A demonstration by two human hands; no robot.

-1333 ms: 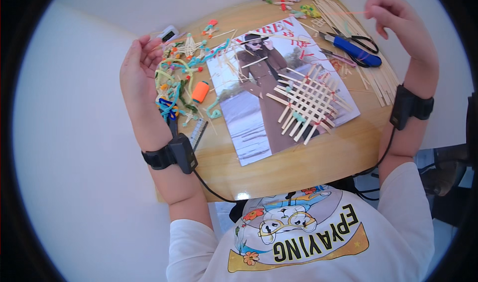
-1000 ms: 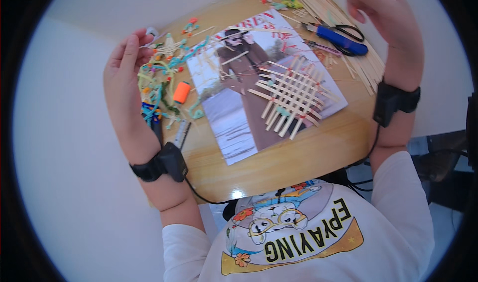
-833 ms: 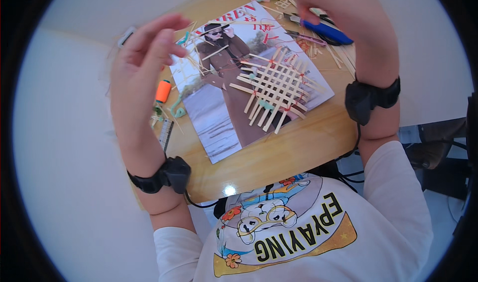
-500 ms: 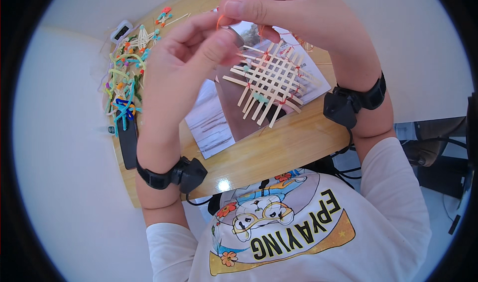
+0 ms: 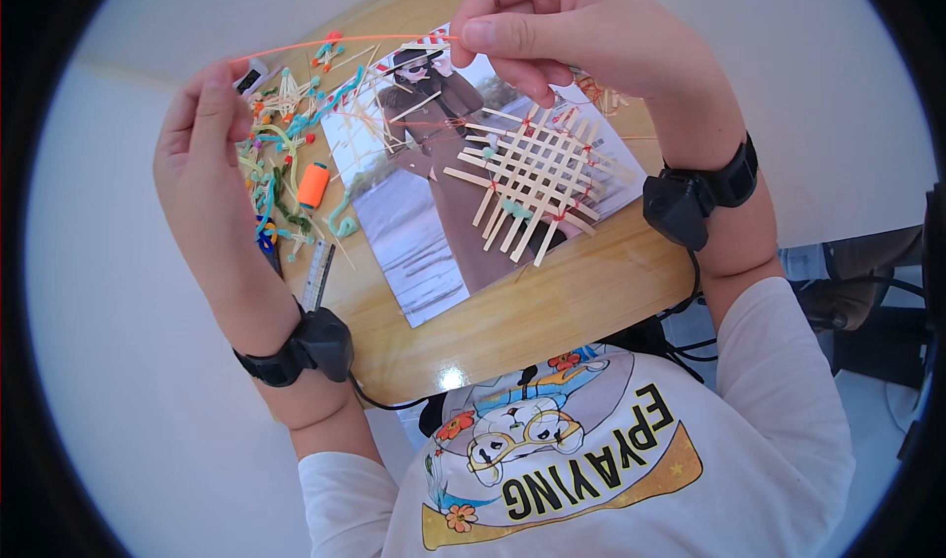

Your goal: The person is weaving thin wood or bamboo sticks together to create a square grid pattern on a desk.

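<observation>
- Apart from the right hand (image 5: 567, 40) now, the left hand (image 5: 202, 144) has swung out to the left; half a second ago the two met over the magazine (image 5: 424, 252).
- Little has changed in the right hand's place since then, and the mat (image 5: 537, 178) lies about where it did.
- Pinched at both ends, the orange thread (image 5: 345, 37) runs nearly straight from the left fingertips to the right ones.
- Both hands grip only the thread, each between thumb and fingers; the right hand's other fingers curl loosely.
- Woven of pale strips, with red ties and pale green fuzzy bits, the mat rests on the magazine, nearer the person than the right hand and apart from it.
- Loose strips (image 5: 414, 107) lie on the magazine between the hands.
- To the right of the left hand, the orange spool (image 5: 313, 185) is back in view, clear of the hand that hid it.
- Just right of the left wrist, the ruler (image 5: 317, 274) lies on the bench (image 5: 473, 346).
- Colourful craft pieces (image 5: 286, 95) lie right beside the left hand.
</observation>
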